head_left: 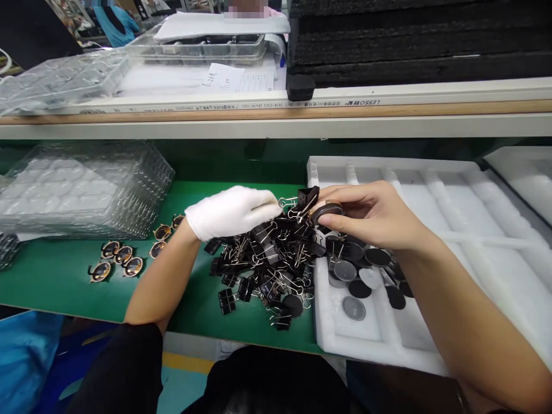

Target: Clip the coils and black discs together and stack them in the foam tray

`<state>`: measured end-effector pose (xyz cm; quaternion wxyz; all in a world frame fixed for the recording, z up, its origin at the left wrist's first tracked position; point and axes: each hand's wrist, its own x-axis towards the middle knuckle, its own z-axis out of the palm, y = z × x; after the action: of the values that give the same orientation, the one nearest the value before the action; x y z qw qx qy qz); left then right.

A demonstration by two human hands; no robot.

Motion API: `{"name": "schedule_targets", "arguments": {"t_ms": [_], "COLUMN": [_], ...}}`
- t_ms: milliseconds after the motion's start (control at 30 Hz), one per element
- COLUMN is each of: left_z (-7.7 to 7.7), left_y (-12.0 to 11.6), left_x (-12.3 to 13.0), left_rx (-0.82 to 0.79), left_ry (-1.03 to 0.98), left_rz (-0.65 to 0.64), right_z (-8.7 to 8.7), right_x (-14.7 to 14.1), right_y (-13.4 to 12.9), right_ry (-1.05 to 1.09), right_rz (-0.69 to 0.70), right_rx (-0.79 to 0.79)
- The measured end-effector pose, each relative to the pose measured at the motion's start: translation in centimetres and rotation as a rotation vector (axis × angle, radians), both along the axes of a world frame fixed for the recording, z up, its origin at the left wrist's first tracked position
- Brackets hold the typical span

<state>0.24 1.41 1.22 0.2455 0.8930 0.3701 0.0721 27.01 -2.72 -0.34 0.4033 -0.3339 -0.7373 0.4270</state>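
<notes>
Looking like a small-parts assembly workshop. Showing it by a green workbench (198, 302) beneath the grip of the right hand (383, 215), binder clips (271, 253) heaped just left of that grip, gold-rimmed round pieces (123, 255) farther left, stacked clear trays (140, 207) beyond those, and a compartmented white tray (319, 310) of discs (353, 309) to its right. Also having a shelf (215, 129) with papers (222, 77) ahead and above.

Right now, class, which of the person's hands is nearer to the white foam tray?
Right. The bare right hand appears above the left side of the tray; the gloved left hand is farther left, by the black clips.
</notes>
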Motion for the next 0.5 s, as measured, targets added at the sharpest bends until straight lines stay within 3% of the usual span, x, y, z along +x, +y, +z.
{"name": "schedule_targets", "arguments": {"t_ms": [67, 167, 367, 500], "left_z": [0.0, 0.1, 0.3, 0.2], "left_y": [-0.5, -1.3, -3.1, -3.4], "left_x": [0.2, 0.6, 2.3, 3.0], "left_rx": [0.096, 0.093, 0.211, 0.246], "left_ry": [-0.111, -0.241, -0.215, -0.276], "left_rz": [0.047, 0.036, 0.207, 0.254], "right_z": [0.5, 1.1, 1.1, 1.4], "right_x": [0.0, 0.0, -0.3, -0.2], "right_y": [-0.4, -1.0, -1.3, -1.2], "right_ry": [-0.012, -0.021, -0.069, -0.101], "right_rz": [0.011, -0.012, -0.017, -0.043], "right_rx": [0.015, 0.025, 0.011, 0.011]}}
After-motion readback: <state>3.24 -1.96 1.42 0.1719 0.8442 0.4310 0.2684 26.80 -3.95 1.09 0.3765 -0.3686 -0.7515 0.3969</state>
